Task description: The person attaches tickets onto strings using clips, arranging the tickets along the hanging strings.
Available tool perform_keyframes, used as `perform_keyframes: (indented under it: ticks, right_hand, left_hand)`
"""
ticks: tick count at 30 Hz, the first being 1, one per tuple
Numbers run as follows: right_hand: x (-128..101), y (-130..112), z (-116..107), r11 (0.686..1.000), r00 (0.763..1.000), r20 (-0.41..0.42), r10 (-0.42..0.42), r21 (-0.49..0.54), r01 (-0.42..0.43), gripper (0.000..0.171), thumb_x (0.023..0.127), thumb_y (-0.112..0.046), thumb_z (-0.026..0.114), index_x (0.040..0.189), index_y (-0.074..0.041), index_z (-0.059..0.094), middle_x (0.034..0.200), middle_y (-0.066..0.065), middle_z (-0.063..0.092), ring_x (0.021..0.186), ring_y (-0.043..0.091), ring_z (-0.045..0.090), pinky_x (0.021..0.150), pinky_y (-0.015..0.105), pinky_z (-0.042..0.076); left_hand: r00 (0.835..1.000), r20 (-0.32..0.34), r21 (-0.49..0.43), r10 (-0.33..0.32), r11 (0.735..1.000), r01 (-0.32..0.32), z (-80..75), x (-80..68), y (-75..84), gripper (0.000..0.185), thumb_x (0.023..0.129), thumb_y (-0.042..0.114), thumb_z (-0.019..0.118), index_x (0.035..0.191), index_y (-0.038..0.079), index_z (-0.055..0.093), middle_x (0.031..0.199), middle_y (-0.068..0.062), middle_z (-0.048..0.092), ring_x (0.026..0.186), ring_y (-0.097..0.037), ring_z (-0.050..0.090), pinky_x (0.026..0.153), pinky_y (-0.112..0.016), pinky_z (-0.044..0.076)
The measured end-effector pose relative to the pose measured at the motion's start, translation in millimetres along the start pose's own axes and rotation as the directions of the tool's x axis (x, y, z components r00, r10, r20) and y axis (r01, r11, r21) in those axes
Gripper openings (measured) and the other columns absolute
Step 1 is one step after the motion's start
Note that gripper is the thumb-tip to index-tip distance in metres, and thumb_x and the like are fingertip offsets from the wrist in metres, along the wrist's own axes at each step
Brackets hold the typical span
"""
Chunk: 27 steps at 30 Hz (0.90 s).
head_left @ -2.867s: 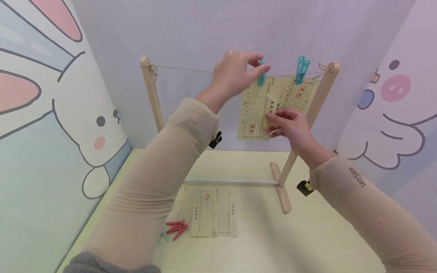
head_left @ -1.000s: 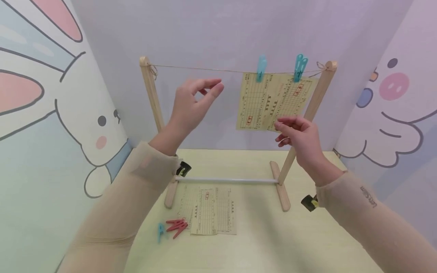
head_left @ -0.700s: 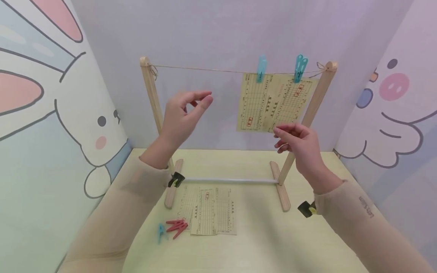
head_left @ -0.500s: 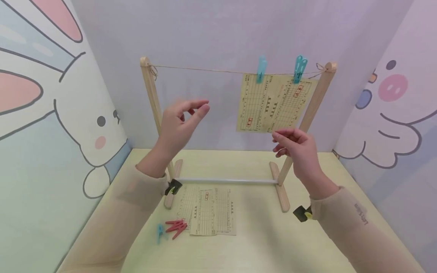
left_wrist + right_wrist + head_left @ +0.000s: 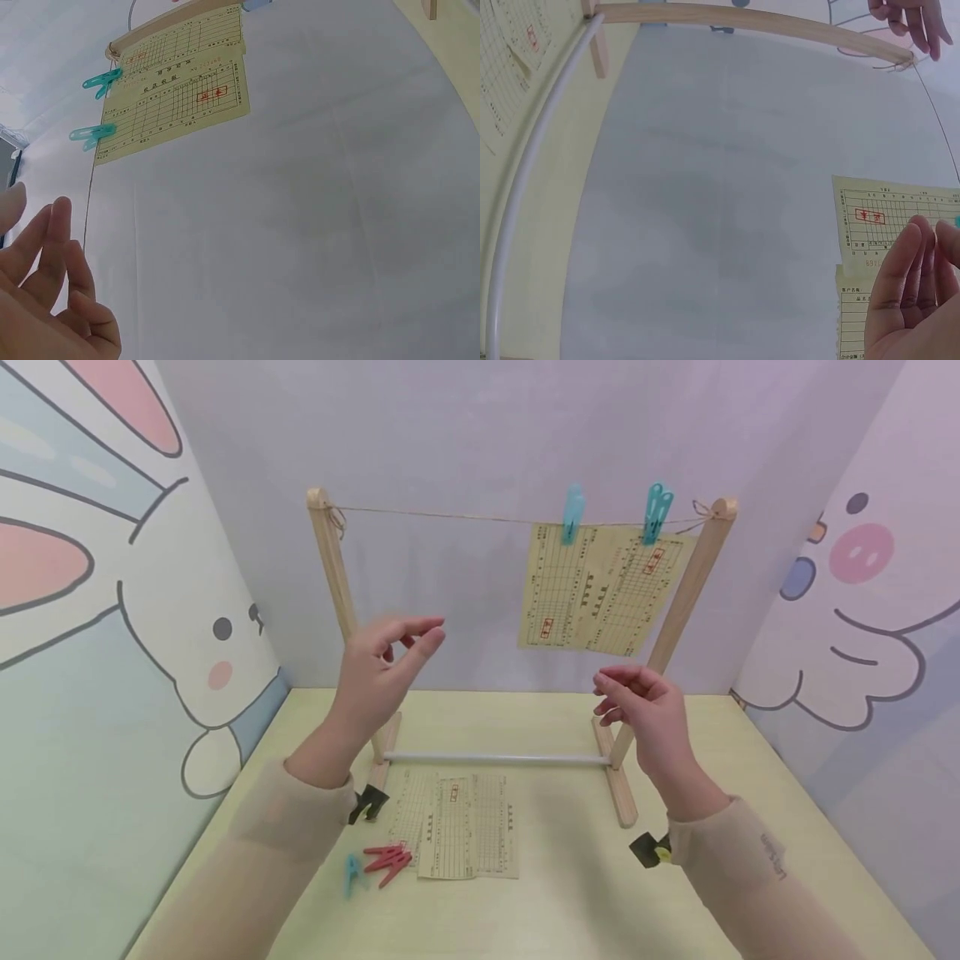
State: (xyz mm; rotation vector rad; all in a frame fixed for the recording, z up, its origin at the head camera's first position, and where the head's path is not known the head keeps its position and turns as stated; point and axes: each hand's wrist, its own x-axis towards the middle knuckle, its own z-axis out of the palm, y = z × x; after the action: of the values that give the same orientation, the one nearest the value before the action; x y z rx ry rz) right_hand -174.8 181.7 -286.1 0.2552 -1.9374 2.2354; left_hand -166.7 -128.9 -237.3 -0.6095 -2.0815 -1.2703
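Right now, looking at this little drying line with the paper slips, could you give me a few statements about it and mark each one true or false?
1. Two paper slips hang from the string, each under a blue peg. True.
2. The left hand is holding a red peg. False: it holds nothing; the red pegs lie on the table.
3. More slips lie flat on the table in front of the rack. True.
4. The right hand is pinching a hanging slip. False: it is below the slips, apart from them, and holds nothing.
5. The hanging slips are at the left end of the string. False: they hang near the right post.
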Motion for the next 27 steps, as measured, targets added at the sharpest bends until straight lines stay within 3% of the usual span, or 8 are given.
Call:
perform_keyframes:
  ticks: [6,13,27]
  right_hand:
    - [-7,11,0,0.999,0.999,-0.021,0.031,-0.043,-0.032,0.005,0.093,-0.013,0.07,0.094,-0.018,0.07,0.081,-0.006,0.071,0.061,0.008,0.065,0.058,0.02,0.056]
    - [-14,24,-1,0.993,0.995,-0.057,0.087,-0.073,-0.091,0.002,0.093,-0.018,0.07,0.095,-0.018,0.07,0.081,-0.007,0.071,0.063,0.008,0.065,0.061,0.021,0.057]
    - [-23,50,-2,0.987,0.985,-0.1,0.143,-0.058,-0.149,0.007,0.093,-0.015,0.069,0.091,-0.022,0.07,0.078,-0.009,0.07,0.062,0.007,0.065,0.061,0.021,0.057]
  left_hand:
    - [1.0,0.008,0.014,-0.024,1.0,0.024,-0.4,-13.2,-4.4,0.021,0.092,0.01,0.069,0.111,0.004,0.074,0.1,-0.012,0.073,0.085,-0.006,0.053,0.068,-0.025,0.033]
    - [1.0,-0.004,0.029,-0.008,1.0,0.008,1.0,-27.0,-12.9,0.02,0.091,0.008,0.07,0.109,0.003,0.075,0.1,-0.012,0.074,0.083,-0.003,0.053,0.066,-0.027,0.035]
    - [0.997,-0.022,0.055,-0.077,0.995,0.078,2.2,-50.4,-27.4,0.019,0.09,0.008,0.071,0.109,0.006,0.075,0.096,-0.009,0.073,0.082,-0.001,0.052,0.065,-0.023,0.033]
